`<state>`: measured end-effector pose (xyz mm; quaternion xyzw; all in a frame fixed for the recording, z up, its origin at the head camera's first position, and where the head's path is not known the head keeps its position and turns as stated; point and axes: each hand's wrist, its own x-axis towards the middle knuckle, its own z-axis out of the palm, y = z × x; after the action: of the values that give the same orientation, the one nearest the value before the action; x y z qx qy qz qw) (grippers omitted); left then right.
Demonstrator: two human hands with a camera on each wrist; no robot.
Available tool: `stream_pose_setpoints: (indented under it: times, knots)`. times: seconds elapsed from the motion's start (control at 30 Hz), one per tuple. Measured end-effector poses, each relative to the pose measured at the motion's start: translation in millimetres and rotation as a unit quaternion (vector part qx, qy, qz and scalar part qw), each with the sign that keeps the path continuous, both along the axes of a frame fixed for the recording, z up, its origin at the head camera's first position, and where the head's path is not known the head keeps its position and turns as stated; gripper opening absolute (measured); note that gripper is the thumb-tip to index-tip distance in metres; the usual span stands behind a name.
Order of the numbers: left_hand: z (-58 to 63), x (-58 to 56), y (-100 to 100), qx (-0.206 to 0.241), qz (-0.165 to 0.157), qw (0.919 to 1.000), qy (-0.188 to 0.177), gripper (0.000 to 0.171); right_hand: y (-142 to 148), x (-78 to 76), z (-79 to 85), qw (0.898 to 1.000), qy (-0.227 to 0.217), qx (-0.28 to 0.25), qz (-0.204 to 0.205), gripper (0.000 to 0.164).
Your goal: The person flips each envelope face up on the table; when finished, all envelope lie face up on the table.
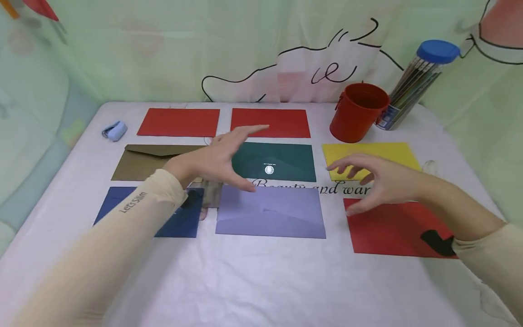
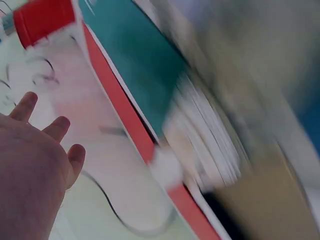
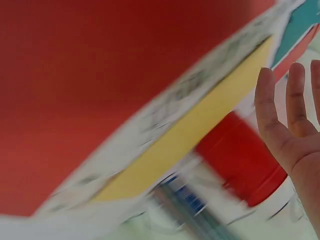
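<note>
My left hand hovers over the middle of the table, fingers spread and holding nothing. Below it lie a dark green envelope with a small white round mark, a brown envelope with its flap showing, and a lavender envelope. A dark blue envelope is partly covered by my left sleeve. My right hand, also holding nothing with its fingers loosely bent, hangs above a yellow envelope and the near red envelope. Both wrist views are blurred; each shows spread fingers.
Two red envelopes lie in the back row. At the back right stand a red cup and a tilted clear tube of pencils with a blue lid. A small light-blue item sits at the back left of the white cloth.
</note>
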<state>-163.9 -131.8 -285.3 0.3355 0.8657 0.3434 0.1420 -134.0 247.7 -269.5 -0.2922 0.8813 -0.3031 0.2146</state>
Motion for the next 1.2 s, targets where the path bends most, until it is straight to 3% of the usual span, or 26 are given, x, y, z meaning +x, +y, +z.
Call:
stream_pose_setpoints:
  times: [0.13, 0.37, 0.5, 0.6, 0.73, 0.97, 1.2]
  knots:
    - [-7.0, 7.0, 41, 0.039, -0.038, 0.9985, -0.010, 0.119, 46, 21.2, -7.1, 0.999, 0.021, 0.023, -0.038, 0.088]
    - [-18.4, 30.2, 115, 0.040, -0.095, 0.9939, -0.038, 0.120, 119, 46.8, -26.4, 0.988, 0.041, 0.083, -0.125, 0.098]
    - [-25.9, 45.0, 151, 0.033, -0.108, 0.9914, -0.066, 0.122, 157, 61.1, -41.1, 0.986, 0.061, 0.090, -0.129, 0.097]
    - [-28.5, 54.7, 172, -0.003, -0.113, 0.9910, -0.072, 0.125, 178, 70.3, -53.1, 0.986, 0.093, 0.071, -0.121, 0.095]
    - [-31.3, 63.9, 191, -0.058, -0.122, 0.9887, -0.066, 0.125, 188, 77.6, -63.8, 0.987, 0.085, 0.065, -0.122, 0.095]
    - [-35.7, 81.0, 208, -0.177, -0.122, 0.9763, 0.029, 0.114, 191, 87.9, -71.8, 0.987, 0.069, 0.073, -0.125, 0.093]
    - [-36.6, 88.3, 218, -0.220, -0.102, 0.9678, 0.067, 0.112, 191, 90.6, -70.2, 0.988, 0.079, 0.049, -0.126, 0.083]
